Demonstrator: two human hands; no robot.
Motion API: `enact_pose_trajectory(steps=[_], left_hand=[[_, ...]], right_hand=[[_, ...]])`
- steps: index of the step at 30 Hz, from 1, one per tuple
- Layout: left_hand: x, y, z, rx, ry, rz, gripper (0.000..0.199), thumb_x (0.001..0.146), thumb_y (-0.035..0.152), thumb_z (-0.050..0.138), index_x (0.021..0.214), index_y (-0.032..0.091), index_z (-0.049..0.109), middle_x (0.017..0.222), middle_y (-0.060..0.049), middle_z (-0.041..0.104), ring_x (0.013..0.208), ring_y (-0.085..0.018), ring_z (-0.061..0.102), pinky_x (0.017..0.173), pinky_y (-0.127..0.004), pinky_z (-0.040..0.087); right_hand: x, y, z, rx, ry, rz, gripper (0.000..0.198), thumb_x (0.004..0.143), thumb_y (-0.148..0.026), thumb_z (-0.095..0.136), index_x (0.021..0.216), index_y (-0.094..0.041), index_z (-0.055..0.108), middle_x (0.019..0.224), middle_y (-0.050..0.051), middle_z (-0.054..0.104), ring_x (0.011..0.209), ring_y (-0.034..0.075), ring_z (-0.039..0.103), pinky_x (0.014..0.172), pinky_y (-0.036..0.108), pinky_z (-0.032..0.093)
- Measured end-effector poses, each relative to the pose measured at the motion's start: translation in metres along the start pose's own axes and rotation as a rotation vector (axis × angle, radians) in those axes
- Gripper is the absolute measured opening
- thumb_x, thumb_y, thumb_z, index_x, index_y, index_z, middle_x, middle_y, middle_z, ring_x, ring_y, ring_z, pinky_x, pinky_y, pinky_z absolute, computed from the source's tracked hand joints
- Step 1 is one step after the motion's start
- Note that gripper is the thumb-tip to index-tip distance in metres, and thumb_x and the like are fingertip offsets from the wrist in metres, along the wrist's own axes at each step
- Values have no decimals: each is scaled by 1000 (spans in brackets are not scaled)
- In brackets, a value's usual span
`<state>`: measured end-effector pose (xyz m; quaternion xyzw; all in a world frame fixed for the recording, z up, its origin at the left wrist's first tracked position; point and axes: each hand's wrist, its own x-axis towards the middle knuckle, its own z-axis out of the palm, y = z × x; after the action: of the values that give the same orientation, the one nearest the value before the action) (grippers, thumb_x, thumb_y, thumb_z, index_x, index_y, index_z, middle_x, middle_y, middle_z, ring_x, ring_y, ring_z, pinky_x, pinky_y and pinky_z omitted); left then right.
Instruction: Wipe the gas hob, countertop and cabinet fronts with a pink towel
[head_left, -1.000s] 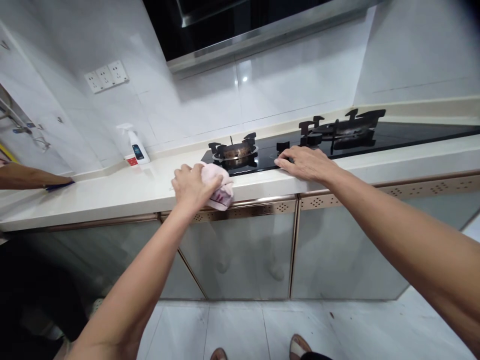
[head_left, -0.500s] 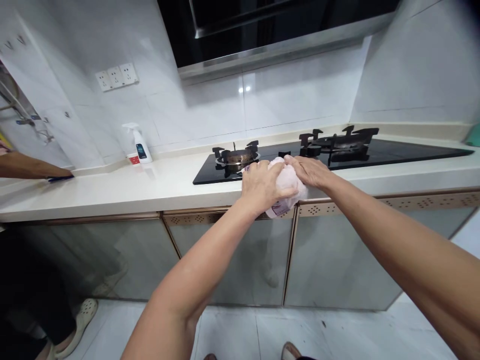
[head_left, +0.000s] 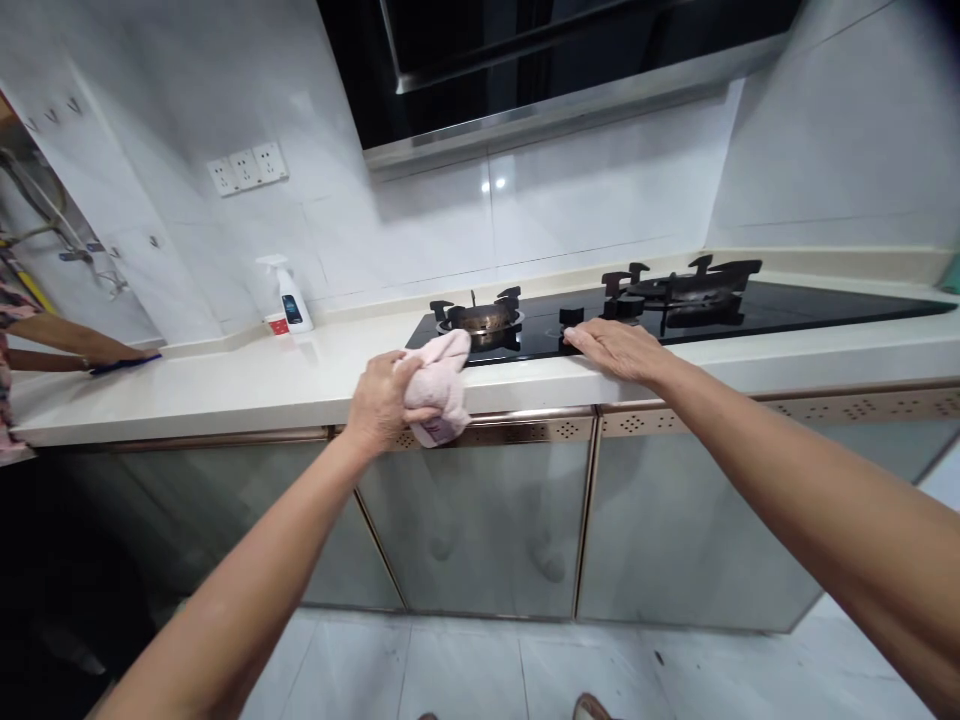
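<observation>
A crumpled pale pink cloth (head_left: 439, 385) is gripped by my left hand (head_left: 379, 400), its fingers closed around one side. The cloth lies over the front edge of the white countertop (head_left: 330, 372), just before the left corner of the black gas cooktop (head_left: 529, 338). My right hand (head_left: 619, 350) rests on the cooktop's front edge, fingers stretched out and nothing held. Its fingertips are close beside a black control knob (head_left: 572, 315); whether they touch it I cannot tell.
A left burner (head_left: 480, 318) and a right burner (head_left: 686, 285) stand up from the cooktop. Overhead hangs a black range hood (head_left: 562, 60). A white spray bottle (head_left: 292, 300) stands near the wall. At far left another person's hand (head_left: 135, 358) presses a dark blue cloth on the counter.
My left hand has slid left along the counter edge with the pink cloth, away from my right hand. The right hand stays in nearly the same place.
</observation>
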<state>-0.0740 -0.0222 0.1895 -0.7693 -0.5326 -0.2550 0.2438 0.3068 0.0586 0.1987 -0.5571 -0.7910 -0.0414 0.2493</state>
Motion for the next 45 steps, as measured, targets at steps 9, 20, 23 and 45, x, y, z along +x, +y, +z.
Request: enact_pose_trajectory(steps=[9,20,23,45], left_hand=[[-43,-98,-40,91,-18,-178,73,72,54,75,136,26,53,144,-14,54,138,-34,46,116,-47,38],[11,35,-27,181,-72,20,66,81,70,69,129,25,59,123,-12,69,116,-31,61,113,-48,32],[31,86,-10,78,-89,154,72,81,73,68,131,22,58,124,-13,67,115,-29,61,102,-41,40],[95,115,23,-302,-233,62,67,91,75,42,142,34,56,147,-5,60,135,-30,53,111,-47,43]], right_hand=[[-1,-8,-1,-15,-5,11,62,99,-64,15,99,-25,64,119,14,68,111,36,60,94,57,45],[5,-5,3,14,3,25,64,98,-67,22,118,-28,68,133,14,65,122,40,56,99,66,42],[4,-5,3,7,4,26,64,98,-67,22,117,-29,69,133,14,65,122,39,57,100,64,43],[3,0,0,-27,-2,-8,60,101,-58,15,92,-25,65,117,12,70,107,33,63,83,45,45]])
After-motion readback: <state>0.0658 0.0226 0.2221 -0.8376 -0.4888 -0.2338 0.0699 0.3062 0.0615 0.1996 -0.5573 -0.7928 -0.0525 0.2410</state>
